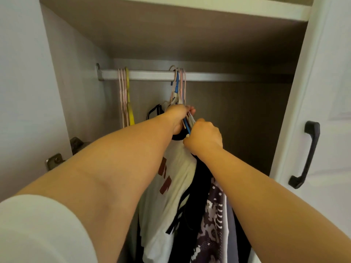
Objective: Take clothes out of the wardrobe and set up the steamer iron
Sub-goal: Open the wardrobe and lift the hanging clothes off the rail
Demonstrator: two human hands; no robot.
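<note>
Left hand (178, 118) and right hand (204, 137) both gripped the hangers (178, 92) bunched between them; hooks pointed up to the rail (152, 75) above, clothes (171, 186) hung straight down below the hands.

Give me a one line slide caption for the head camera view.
Both hands, left hand and right hand, grip bunched hangers of clothes hooked on the wardrobe rail.

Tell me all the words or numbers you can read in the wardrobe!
None can be read for sure.
White T-shirt: dark red letters, folded and partly hidden behind the left hand's arm, too broken up to read.
Patterned garment: white shapes only, no clear letters.
</note>
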